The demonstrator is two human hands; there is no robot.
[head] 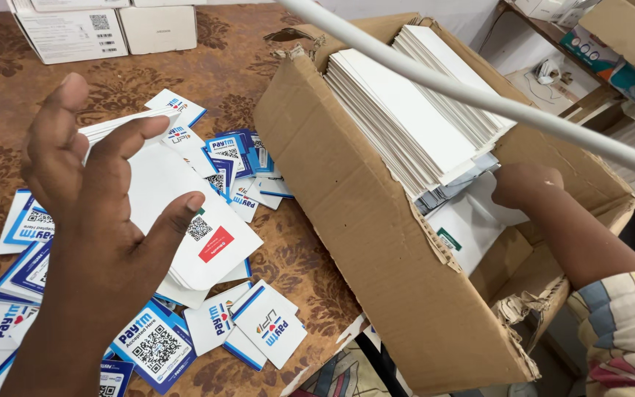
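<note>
— Hands? Where are you holding things?
— Your left hand [86,220] is gripping a white card stack [185,220] over the table [9,110]; your right hand [527,185] is reaching into the cardboard box [361,220], fingers probably closing on cards [472,220].

My left hand [90,213] has a fanned stack of white paper envelopes [185,213] pinched up, just left of the big torn brown cardboard box [376,242]. My right hand [527,184] is down inside that box, fingers buried under the packed rows of white envelopes [413,110], so can't really see what it's got. Left of the box, small blue-and-white printed cards [259,323] are scattered all over the brown floral tablecloth [112,81]. A white plastic pipe [479,92] runs diagonally over the box.
</note>
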